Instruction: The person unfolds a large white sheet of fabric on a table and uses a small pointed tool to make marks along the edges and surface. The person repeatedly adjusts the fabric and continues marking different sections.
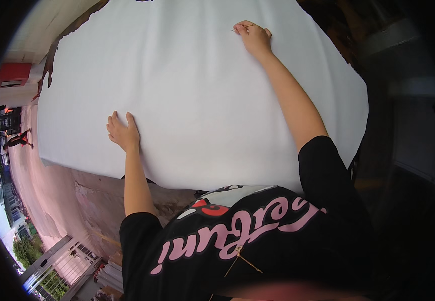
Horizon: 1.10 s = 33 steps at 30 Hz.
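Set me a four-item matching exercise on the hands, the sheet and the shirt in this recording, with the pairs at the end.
1. left hand
2. sheet
3. right hand
4. shirt

A. pinching a thin item
B. mostly black
C. open, at lower left of the white surface
D. white, spread out wide

Pairs: 1-C, 2-D, 3-A, 4-B

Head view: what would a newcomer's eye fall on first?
The broad white sheet fills the upper middle. Over it, the left hand is open at lower left, while the right hand pinches a thin item farther up, right of centre. Below shows a pink-lettered black shirt.
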{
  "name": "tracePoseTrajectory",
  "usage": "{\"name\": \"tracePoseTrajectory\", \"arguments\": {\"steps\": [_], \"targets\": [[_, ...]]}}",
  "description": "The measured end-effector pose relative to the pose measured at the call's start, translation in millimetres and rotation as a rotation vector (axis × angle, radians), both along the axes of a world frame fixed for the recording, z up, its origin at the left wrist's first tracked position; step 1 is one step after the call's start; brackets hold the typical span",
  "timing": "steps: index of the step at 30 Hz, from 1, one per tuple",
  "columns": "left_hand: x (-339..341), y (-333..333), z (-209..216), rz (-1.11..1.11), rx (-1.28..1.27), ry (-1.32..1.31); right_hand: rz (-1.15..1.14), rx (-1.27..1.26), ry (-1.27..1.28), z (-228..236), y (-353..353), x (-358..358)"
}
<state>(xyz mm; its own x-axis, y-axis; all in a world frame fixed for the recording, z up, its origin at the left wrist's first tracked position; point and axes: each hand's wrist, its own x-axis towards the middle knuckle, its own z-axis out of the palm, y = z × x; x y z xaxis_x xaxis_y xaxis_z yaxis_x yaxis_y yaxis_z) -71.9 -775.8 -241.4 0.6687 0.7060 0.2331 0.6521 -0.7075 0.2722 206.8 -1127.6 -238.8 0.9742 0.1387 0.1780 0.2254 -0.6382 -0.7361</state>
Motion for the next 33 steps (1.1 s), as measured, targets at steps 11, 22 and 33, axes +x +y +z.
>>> {"name": "tracePoseTrajectory", "arguments": {"steps": [11,22,33], "targets": [[1,2,-1,0.012,0.012,0.022,-0.413,0.216,-0.159,10,-130,36],[1,0,2,0.007,0.017,0.032,-0.391,-0.043,-0.004,10,-134,87],[0,3,0,-0.015,0.022,0.017,-0.391,0.172,-0.099,8,-156,76]]}}
